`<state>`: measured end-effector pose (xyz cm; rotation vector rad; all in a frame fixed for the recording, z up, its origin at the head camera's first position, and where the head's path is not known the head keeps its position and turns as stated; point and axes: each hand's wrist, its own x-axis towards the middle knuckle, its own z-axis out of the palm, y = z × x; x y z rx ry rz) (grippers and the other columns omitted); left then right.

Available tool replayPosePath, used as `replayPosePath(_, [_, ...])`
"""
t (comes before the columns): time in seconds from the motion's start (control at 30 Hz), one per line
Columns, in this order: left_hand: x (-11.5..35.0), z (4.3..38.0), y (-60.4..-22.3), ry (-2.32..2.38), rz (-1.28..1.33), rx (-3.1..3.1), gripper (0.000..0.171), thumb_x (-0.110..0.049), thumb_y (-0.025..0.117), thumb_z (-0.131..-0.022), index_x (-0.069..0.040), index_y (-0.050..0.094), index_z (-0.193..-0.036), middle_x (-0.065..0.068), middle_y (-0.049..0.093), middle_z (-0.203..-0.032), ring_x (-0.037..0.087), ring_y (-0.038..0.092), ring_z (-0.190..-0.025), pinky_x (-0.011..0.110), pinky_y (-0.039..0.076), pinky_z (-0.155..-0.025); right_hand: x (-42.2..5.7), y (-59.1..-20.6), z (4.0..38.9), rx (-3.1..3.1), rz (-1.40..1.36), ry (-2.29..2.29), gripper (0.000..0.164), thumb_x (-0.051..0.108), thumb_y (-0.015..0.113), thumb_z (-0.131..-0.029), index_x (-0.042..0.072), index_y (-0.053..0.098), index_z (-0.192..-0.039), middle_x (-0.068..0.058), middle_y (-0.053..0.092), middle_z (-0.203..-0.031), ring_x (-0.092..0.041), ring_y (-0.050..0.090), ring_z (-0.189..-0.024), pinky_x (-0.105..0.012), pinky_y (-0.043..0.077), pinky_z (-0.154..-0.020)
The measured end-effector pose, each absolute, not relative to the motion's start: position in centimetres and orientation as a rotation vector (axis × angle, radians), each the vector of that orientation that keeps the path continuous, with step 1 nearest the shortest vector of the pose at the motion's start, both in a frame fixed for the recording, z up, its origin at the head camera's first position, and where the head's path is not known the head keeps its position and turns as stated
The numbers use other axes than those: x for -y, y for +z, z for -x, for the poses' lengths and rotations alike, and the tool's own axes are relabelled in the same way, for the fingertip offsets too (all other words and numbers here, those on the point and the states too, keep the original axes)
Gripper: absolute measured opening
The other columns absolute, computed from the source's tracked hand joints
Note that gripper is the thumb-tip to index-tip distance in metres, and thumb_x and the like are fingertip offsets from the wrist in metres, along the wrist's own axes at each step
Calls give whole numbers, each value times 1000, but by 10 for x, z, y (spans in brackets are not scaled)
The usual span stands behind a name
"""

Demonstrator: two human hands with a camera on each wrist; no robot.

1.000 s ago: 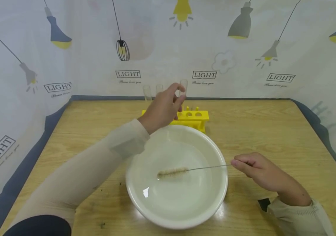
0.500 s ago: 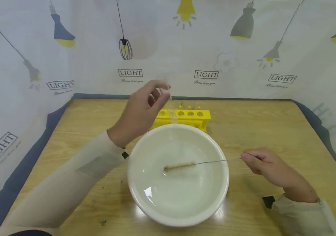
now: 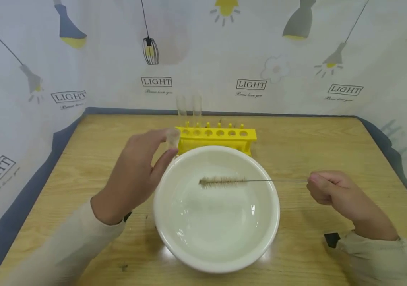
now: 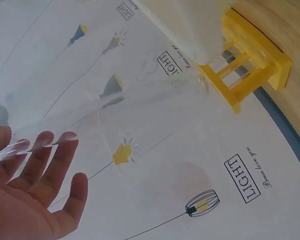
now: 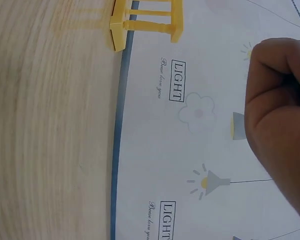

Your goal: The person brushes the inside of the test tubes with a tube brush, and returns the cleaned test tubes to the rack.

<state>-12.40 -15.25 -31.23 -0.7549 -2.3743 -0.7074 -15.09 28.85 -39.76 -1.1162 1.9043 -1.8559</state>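
I see the left hand (image 3: 132, 171) pinching a clear, round-mouthed test tube (image 3: 173, 138) by the far-left rim of a round white basin (image 3: 276, 210) on the light wooden desk (image 3: 307, 139). The right hand (image 3: 339, 194) grips the thin wire handle (image 3: 260, 180) of a bristly tan brush (image 3: 223, 182), its head over the basin. Near the desk's far edge I see a yellow, round-holed rack (image 3: 219, 134), two slender clear tubes (image 3: 197, 105) at its left end.

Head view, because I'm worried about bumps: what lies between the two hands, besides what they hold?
In the head view, the white basin lies between the left hand and the right hand, plus tabletop on its right.
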Motion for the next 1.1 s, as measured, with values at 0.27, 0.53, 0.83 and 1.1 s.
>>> replayPosePath(0.27, [160,119,-339,-543,831,2326,42,-14,71,-92,-16,64,-133,15,62,-97,30,59,-85,44,54,-77,-287,-404,159,-1479,1232,-2092,41,-14,7,-102,3,22,-68,-2,22,-63,-10,22,-51,-20,23,-46])
replayPosePath(0.53, [161,126,-351,-475,886,2311,48,-12,79,-85,-18,68,-131,16,61,-94,27,56,-77,35,52,-64,-281,-396,161,-1401,1215,-2178,42,-9,11,-105,4,20,-66,-2,22,-63,-10,22,-52,-19,22,-47])
replayPosePath(0.83, [156,125,-356,-393,926,2287,47,-16,80,-83,-20,69,-129,7,66,-86,19,51,-60,33,41,-53,-279,-400,159,-1451,1138,-2166,42,-9,12,-105,4,20,-66,-1,21,-63,-10,21,-51,-20,21,-47])
replayPosePath(1.1, [154,122,-362,-359,1007,2356,40,-24,75,-90,-23,68,-130,5,68,-88,18,54,-62,33,46,-56,-277,-407,161,-1482,1158,-2062,42,-12,10,-103,4,23,-67,-3,23,-62,-11,21,-50,-21,21,-46])
